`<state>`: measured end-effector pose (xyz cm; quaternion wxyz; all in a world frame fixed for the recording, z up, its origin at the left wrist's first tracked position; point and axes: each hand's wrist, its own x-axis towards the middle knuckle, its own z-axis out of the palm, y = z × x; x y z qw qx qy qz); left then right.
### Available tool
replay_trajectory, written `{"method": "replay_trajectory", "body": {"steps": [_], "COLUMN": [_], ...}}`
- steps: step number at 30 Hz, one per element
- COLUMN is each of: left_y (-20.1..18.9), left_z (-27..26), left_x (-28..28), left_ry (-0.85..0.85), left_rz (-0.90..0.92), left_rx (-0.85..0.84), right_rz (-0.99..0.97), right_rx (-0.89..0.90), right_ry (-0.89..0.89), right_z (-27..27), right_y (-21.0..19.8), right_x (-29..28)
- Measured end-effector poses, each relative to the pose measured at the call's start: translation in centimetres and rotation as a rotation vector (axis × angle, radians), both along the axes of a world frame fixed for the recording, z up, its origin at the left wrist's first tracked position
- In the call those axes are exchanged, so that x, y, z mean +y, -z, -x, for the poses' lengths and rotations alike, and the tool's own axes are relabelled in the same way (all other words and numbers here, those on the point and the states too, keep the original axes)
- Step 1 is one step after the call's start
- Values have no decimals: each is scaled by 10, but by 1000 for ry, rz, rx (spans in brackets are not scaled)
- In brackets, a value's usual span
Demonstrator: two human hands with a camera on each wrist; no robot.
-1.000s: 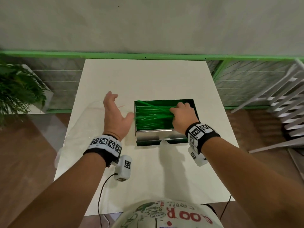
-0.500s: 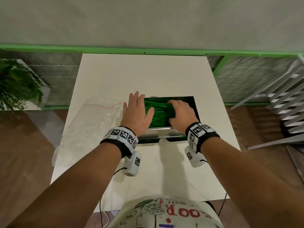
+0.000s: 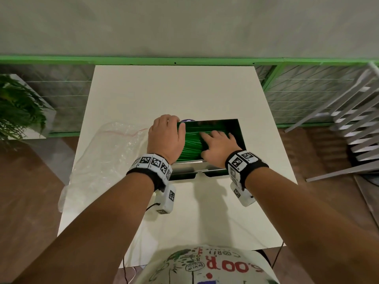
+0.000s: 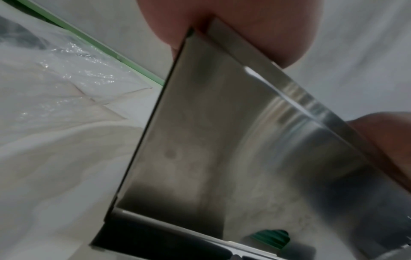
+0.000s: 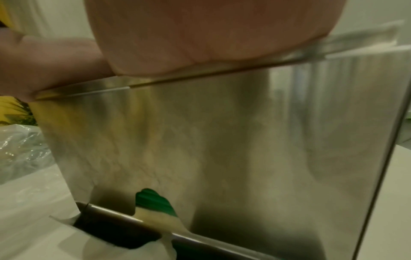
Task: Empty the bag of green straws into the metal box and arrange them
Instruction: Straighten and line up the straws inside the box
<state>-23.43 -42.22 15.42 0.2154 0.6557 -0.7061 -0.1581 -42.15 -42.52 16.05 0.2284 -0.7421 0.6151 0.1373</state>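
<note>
On white table: metal box, empty bag; wood floor.

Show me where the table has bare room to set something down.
Bare table lies between the metal box and the far edge, and between the box and the near edge. A narrow strip runs right of the box. Crowded: the plastic bag covers the left side; both hands, left hand, right hand, fill the box over the straws.

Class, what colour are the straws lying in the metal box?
Green. The straws in the metal box show best in the head view.
</note>
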Motion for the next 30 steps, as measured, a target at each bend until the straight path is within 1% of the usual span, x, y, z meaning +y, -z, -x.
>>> {"method": "replay_trajectory", "body": {"steps": [2, 3, 4, 6, 7, 8, 9, 11, 14, 15, 17, 19, 21, 22, 23, 25, 26, 27, 28, 30], "left_y": [-4, -6, -9, -11, -11, -8, -5, 0, -1, -1, 0, 0, 0, -1, -2, -2, -1, -1, -2, -2], "left_z": [-1, -1, -1, 0, 1, 2, 3, 3, 6, 8, 9, 8, 8, 9, 9, 8, 7, 7, 7, 8], "left_x": [2, 3, 5, 10, 12, 14, 15, 16, 15, 15, 14, 14, 13, 13, 13, 14, 14, 14, 14, 14], "left_ry": [37, 89, 174, 416, 523, 593, 618, 576, 526, 529, 534, 528, 516, 510, 504, 497, 497, 497, 499, 505], "left_rz": [86, 148, 211, 286, 271, 214, 141, 28, -80, -96, -97, -108, -121, -120, -113, -102, -100, -98, -97, -104], "left_rx": [30, 20, -6, -72, -117, -183, -264, -396, -513, -547, -585, -587, -564, -550, -537, -520, -515, -513, -513, -520], "right_rz": [-3, -1, 1, 2, -7, -18, -29, -18, 133, 188, 239, 211, 82, -15, -115, -299, -365, -405, -421, -406], "right_rx": [-2, -14, -33, -83, -111, -146, -182, -225, -280, -315, -440, -581, -634, -596, -496, -190, -55, 36, 81, 85], "right_ry": [2, 3, 3, 9, 19, 41, 67, 92, 114, 134, 196, 269, 286, 235, 131, -111, -181, -206, -208, -194], "right_z": [0, 0, 0, 1, 1, 1, 2, 1, 4, 7, 10, 13, 17, 18, 17, 9, 3, -4, -9, -17], "right_y": [-3, -3, -4, -5, -7, -10, -12, -15, -10, -7, -6, -14, -29, -39, -50, -61, -62, -60, -55, -51], "right_x": [0, 0, 1, 1, 2, 2, 3, 5, 9, 10, 12, 12, 10, 8, 8, 9, 11, 13, 14, 13]}}
